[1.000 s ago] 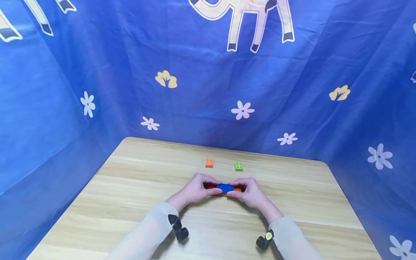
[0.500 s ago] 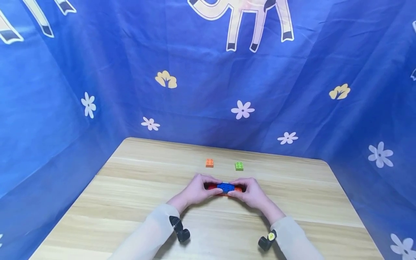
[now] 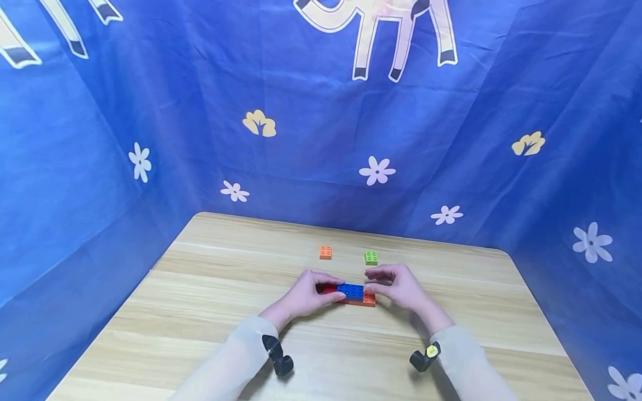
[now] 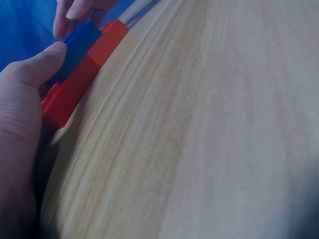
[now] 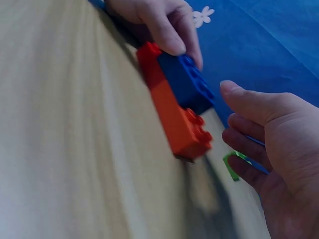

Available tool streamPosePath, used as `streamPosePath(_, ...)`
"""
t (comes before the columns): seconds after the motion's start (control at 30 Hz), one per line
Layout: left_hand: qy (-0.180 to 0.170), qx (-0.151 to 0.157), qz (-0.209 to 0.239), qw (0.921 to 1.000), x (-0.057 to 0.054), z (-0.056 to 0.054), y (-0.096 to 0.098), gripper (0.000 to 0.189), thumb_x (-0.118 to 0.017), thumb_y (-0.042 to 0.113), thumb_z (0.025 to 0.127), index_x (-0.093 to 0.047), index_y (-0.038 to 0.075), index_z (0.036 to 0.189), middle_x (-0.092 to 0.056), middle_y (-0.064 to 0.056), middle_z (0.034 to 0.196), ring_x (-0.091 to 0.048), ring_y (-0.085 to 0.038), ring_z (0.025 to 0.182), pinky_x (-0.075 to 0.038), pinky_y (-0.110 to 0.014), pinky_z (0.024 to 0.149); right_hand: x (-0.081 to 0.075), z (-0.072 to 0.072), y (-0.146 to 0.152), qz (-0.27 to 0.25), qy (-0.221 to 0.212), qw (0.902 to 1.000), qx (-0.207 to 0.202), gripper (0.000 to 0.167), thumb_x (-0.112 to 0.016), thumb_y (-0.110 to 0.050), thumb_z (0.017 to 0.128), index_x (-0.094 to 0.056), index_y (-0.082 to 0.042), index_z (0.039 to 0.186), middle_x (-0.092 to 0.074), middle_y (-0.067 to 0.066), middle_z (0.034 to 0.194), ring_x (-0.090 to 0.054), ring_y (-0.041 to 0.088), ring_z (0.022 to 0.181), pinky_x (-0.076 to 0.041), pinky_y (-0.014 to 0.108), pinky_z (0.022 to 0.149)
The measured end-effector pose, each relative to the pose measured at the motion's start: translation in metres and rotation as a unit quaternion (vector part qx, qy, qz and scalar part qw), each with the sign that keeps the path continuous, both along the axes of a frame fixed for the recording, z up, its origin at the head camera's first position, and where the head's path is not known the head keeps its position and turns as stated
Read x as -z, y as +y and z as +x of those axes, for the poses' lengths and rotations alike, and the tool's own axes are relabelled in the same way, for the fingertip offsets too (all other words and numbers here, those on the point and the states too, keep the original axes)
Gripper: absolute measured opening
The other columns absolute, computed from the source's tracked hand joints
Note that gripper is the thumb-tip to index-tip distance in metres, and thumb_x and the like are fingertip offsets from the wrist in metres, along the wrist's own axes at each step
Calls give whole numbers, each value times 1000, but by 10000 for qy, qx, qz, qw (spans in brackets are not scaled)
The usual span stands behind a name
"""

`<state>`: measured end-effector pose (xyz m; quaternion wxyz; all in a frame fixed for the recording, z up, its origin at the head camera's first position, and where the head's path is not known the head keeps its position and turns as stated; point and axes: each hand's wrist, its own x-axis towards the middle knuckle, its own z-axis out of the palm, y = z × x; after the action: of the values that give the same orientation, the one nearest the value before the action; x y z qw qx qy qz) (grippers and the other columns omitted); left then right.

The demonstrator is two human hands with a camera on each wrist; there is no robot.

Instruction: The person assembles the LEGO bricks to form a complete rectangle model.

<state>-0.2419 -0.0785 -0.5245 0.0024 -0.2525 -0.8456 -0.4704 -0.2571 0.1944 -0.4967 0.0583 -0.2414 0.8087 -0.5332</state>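
A blue toy brick (image 3: 354,292) sits on top of a red brick (image 5: 150,65) and a red-orange brick (image 5: 174,122), which lie end to end in a row. My left hand (image 3: 305,293) holds this joined piece at its left end, thumb in front and fingers behind, across the blue brick. To the right, my right hand (image 3: 402,287) hovers just off the piece, its thumb and fingers apart and nothing between them. Studs show on the red-orange end in the right wrist view. The left fingers partly hide the red end.
Farther back on the wooden table (image 3: 210,262) lie a small orange brick (image 3: 325,253) and a small lime green brick (image 3: 371,258), the green one just behind my right hand. A blue patterned curtain (image 3: 311,150) borders the table's back and sides.
My right hand has let go of the bricks and moved off to the right, uncovering the red-orange end. My left hand keeps its hold; the loose bricks stay put.
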Motion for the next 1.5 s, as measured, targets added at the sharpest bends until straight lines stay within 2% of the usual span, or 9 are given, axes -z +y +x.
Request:
streamPosePath(0.17, -15, -28, -28, 10000, 0, 0, -1, 38, -73, 51, 74, -70, 30, 106, -66, 14, 101, -59, -4, 98, -45, -28, 89, -4, -14, 8, 221, 244, 9983, 482, 44, -80, -27, 74, -67, -5, 110, -66, 5, 109, -62, 22, 99, -47, 39, 89)
streamPosePath(0.3, -32, -17, -48, 10000, -2, 0, -1, 37, -73, 49, 75, -70, 30, 107, -66, 15, 101, -59, -4, 99, -45, -27, 89, -6, -26, 11, 312, 323, 9961, 755, 44, -80, -26, 73, -68, -4, 109, -66, 5, 109, -62, 21, 99, -48, 36, 88)
streamPosePath(0.57, 50, -10, -11, 10000, -4, 0, -3, 38, -73, 48, 75, -70, 28, 107, -66, 13, 101, -59, -5, 98, -45, -28, 88, -7, -42, 8, 210, 198, 9948, 974, 50, -80, -21, 74, -63, -7, 118, -62, 13, 117, -61, 31, 101, -49, 40, 86)
streamPosePath(0.73, -22, 12, 57, 10000, -2, 1, -1, 36, -74, 48, 74, -70, 30, 106, -66, 15, 100, -60, -4, 97, -46, -27, 87, 2, -51, 7, 137, 178, 9947, 1001, 52, -80, -16, 73, -61, -8, 121, -58, 18, 122, -60, 33, 104, -45, 45, 91)
streamPosePath(0.83, -29, 46, 66, 10000, -1, 1, 1, 38, -73, 50, 75, -70, 30, 107, -66, 15, 100, -59, -3, 97, -46, -26, 87, 9, -56, 7, 330, 258, 9943, 976, 56, -80, -18, 74, -58, -4, 124, -59, 17, 121, -58, 31, 106, -43, 47, 94)
streamPosePath(1.03, 33, 61, 11, 10000, 1, 0, 1, 38, -72, 51, 75, -70, 31, 107, -66, 16, 101, -59, -3, 99, -45, -26, 89, 19, -61, 6, 694, 572, 9905, 1039, 53, -79, -21, 75, -60, -2, 121, -64, 7, 113, -61, 20, 99, -46, 39, 90)
streamPosePath(1.27, 22, 64, 56, 10000, 1, 1, 0, 36, -73, 50, 75, -70, 31, 106, -66, 16, 101, -59, -3, 98, -46, -26, 88, 22, -64, 2, 823, 795, 9879, 1052, 45, -78, -16, 76, -64, -3, 117, -66, 5, 108, -62, 18, 95, -48, 38, 87)
streamPosePath(1.5, -28, 20, 63, 10000, 2, 2, -1, 37, -73, 49, 74, -70, 31, 106, -66, 15, 100, -59, -4, 97, -46, -26, 87, 22, -64, 0, 989, 890, 9845, 1145, 41, -78, -18, 77, -66, -6, 114, -65, 3, 108, -61, 17, 95, -48, 37, 86)
